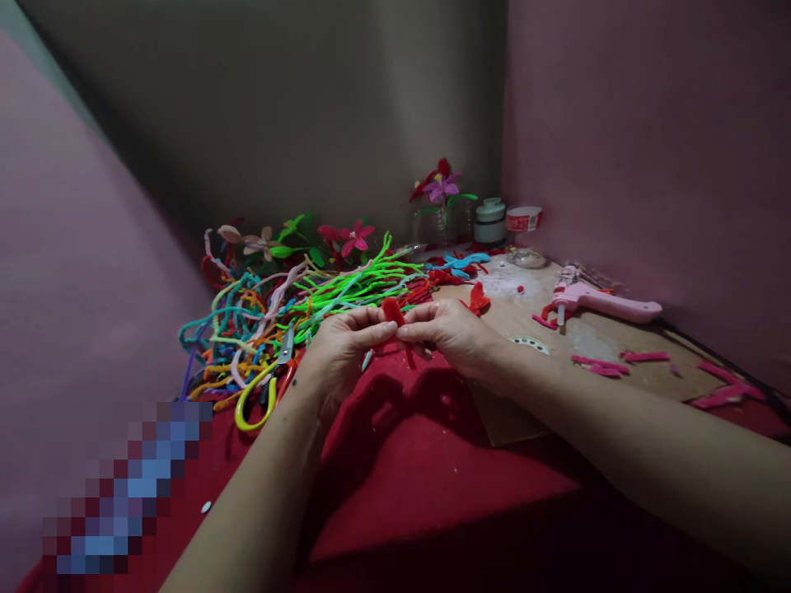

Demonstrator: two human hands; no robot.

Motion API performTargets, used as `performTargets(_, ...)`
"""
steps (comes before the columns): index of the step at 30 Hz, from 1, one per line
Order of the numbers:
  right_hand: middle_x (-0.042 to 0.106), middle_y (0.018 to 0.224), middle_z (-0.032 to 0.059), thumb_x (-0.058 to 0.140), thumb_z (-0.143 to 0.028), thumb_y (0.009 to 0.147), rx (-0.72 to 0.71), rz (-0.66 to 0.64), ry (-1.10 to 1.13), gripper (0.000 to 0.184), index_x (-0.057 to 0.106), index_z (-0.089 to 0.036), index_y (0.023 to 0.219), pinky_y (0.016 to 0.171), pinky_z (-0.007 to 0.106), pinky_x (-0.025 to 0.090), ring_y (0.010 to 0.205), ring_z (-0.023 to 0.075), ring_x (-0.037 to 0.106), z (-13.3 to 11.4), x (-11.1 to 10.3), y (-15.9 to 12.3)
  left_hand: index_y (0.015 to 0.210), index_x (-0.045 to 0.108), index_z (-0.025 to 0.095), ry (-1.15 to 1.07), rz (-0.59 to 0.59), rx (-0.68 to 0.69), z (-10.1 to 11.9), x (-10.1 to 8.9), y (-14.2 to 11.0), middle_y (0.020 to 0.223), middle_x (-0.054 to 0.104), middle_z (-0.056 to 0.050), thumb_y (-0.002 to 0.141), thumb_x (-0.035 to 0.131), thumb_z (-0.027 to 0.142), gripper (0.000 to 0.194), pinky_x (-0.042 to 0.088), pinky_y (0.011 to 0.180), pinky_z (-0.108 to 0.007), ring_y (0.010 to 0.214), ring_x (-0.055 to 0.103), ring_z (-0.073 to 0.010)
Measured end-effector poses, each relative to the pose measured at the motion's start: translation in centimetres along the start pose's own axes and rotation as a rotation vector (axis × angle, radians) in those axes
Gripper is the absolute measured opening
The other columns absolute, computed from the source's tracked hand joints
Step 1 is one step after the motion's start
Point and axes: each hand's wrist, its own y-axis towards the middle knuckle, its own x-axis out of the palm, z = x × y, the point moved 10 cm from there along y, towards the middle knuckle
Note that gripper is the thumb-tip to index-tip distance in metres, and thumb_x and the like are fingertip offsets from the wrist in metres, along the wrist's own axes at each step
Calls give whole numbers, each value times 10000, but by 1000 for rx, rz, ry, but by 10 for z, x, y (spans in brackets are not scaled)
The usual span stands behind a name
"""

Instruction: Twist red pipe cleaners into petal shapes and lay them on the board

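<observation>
Between both hands, in the middle of the head view, is a red pipe cleaner (391,310) bent into a small petal shape, with a short end hanging below. My left hand (346,342) pinches it from the left with thumb and forefinger. From the right, my right hand (448,329) grips the same piece, its fingertips meeting those of the left. Just past the right hand lies another red pipe cleaner piece (478,298), shaped like petals. Scissors with yellow and red handles (255,403) rest by the left wrist, partly hidden behind it.
Loose pipe cleaners (346,284) in many colours heap up behind the left hand. Finished flowers (442,188) stand at the back near a small jar (490,221). On the board (581,354) at right are a pink glue gun (609,301) and pink pieces (602,365). Walls close both sides.
</observation>
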Motion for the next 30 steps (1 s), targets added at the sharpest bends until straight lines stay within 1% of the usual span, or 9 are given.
performTargets(4,515,439,-15,553,-98,612,-1,8,-19,115,573,-125,502,392,214,269,393,62,397,2,0,0,674,628,121,149,-8,43,5,1,-2,613,588,1,631,697,210,120,379,571,-224,551,509,-88)
performTargets(9,524,438,-14,553,-111,591,34,13,89,107,556,-128,485,374,214,270,356,58,396,9,0,2,664,600,139,67,116,137,6,1,-6,591,579,12,661,657,221,100,384,552,-224,538,506,-94)
performTargets(13,509,418,-19,552,-106,581,71,28,123,119,535,-138,468,360,210,264,337,55,390,16,-1,2,623,594,139,173,211,175,11,-2,-8,562,569,19,638,666,203,97,370,523,-208,521,492,-86)
performTargets(16,499,409,-19,550,-93,584,68,42,81,135,535,-137,458,362,208,272,343,54,389,15,-1,1,712,634,134,188,167,136,12,-1,-6,596,589,9,646,674,222,117,371,505,-198,515,489,-78)
performTargets(20,514,428,-14,569,-114,595,114,-8,72,128,536,-127,473,351,205,270,339,54,397,17,5,-1,856,667,122,57,89,87,13,-5,-3,586,586,4,658,683,238,230,365,467,-185,480,472,-64)
performTargets(24,522,444,-19,599,-131,578,182,-163,139,79,546,-120,521,346,206,286,329,60,417,19,18,-5,791,678,109,-57,-74,-16,7,0,-2,592,613,-24,627,710,213,197,392,468,-194,473,506,-78)
performTargets(26,521,448,-25,613,-132,576,202,-235,156,72,549,-121,544,354,202,301,336,61,433,20,24,-7,746,672,113,-74,-119,-57,5,1,-3,594,628,-34,602,726,200,176,409,481,-206,484,534,-96)
performTargets(28,518,450,-30,616,-133,584,201,-271,152,67,554,-121,561,361,196,306,342,57,436,19,26,-8,706,664,116,-68,-115,-61,5,0,-3,577,629,-34,590,732,202,159,414,487,-215,483,543,-105)
performTargets(30,509,443,-33,610,-131,589,187,-249,142,67,552,-121,557,360,194,297,344,54,426,18,24,-8,683,660,113,-46,-65,-31,7,-3,-2,554,620,-27,589,730,206,149,404,479,-212,466,530,-98)
